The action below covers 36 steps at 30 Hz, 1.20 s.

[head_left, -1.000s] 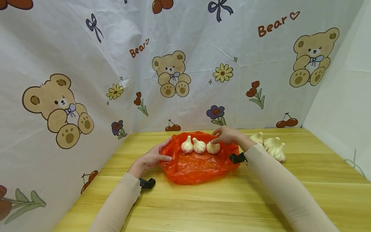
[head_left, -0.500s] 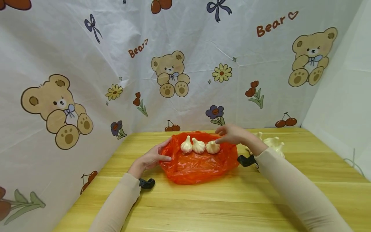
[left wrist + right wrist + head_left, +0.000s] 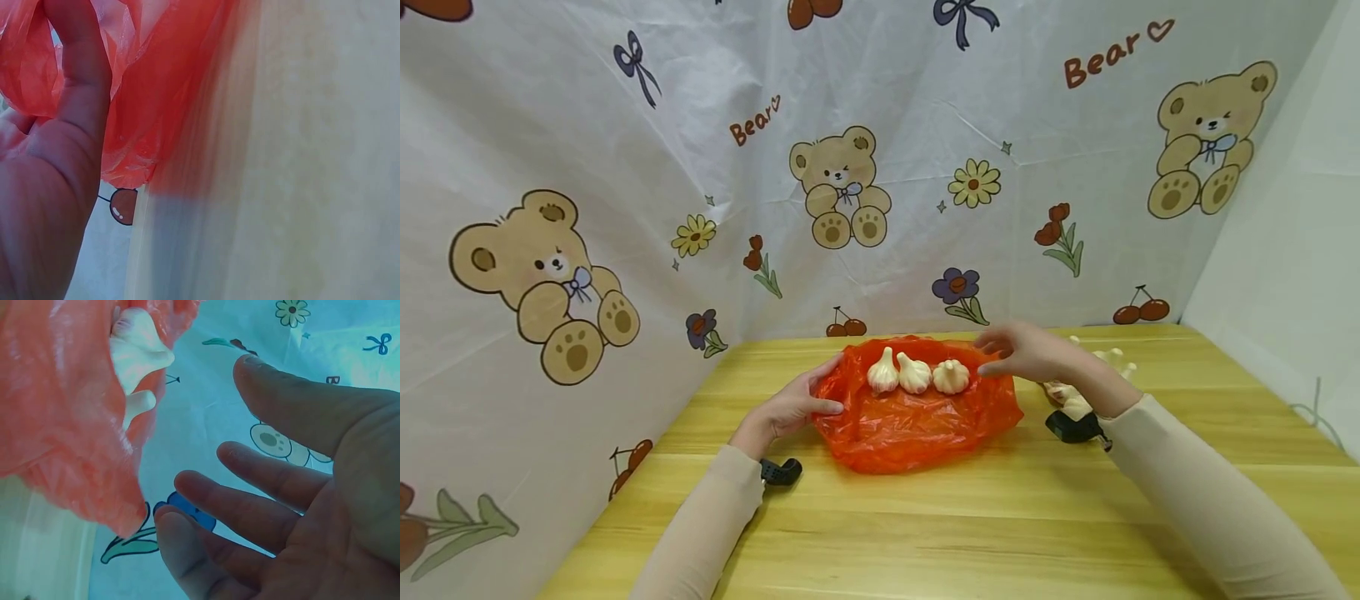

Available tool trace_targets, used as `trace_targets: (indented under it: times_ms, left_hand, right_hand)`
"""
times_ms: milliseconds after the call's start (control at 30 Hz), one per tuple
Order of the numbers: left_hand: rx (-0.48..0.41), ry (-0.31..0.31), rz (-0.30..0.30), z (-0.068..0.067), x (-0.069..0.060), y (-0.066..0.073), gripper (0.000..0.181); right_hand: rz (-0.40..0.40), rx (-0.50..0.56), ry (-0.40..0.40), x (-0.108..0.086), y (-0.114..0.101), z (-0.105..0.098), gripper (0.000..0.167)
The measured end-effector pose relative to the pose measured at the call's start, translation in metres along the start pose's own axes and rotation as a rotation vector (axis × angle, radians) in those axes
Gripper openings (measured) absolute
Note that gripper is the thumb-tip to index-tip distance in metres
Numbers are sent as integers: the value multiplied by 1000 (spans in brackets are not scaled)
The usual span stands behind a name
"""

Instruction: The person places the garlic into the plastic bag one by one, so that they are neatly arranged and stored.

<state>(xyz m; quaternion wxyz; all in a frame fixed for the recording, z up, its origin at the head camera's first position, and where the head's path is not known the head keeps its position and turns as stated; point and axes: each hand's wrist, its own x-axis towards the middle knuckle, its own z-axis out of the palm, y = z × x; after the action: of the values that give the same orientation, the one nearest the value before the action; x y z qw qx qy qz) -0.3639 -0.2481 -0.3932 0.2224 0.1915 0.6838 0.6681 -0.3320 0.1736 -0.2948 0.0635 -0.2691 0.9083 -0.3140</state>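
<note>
A red plastic bag [image 3: 910, 433] lies on the table with its mouth spread. Three garlic bulbs sit in a row inside: a left bulb [image 3: 883, 375], a middle bulb [image 3: 913, 377] and a right bulb [image 3: 951, 378]. My left hand [image 3: 792, 407] holds the bag's left edge, thumb in front; in the left wrist view its thumb [image 3: 84, 62] lies against the red film. Over the bag's right end hovers my right hand [image 3: 1033, 357], fingers apart and holding nothing. The right wrist view shows those spread fingers [image 3: 250, 500] apart from the bag.
More garlic bulbs [image 3: 1072, 402] lie on the wooden table [image 3: 880, 533] to the right, partly hidden by my right forearm. A white cloth [image 3: 910, 283] printed with bears hangs behind the table. A thin cable [image 3: 1318, 423] lies at the far right.
My right hand has drawn away from the rightmost bulb in the bag, moving right with its fingers loosened. That bulb stays in the row. The left hand keeps its hold.
</note>
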Motion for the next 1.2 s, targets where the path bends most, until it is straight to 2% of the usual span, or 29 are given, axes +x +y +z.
trace_targets:
  times_ms: [167, 367, 467, 667, 933, 1200]
  left_hand:
    - [4, 8, -4, 1, 0, 1, 101]
    - [9, 5, -8, 1, 0, 0, 102]
    - [7, 5, -9, 0, -1, 0, 103]
    - [12, 2, -15, 1, -1, 2, 101]
    - [18, 11, -17, 1, -1, 1, 100]
    - [20, -4, -10, 0, 0, 1, 100]
  right_hand:
    - [13, 27, -6, -11, 6, -3, 55]
    - [81, 60, -23, -23, 14, -5, 57]
    - [77, 52, -21, -28, 18, -7, 58]
    - [50, 34, -5, -42, 34, -12, 57]
    - [29, 51, -56, -59, 56, -19, 51]
    - [-82, 128, -123, -73, 77, -24, 50]
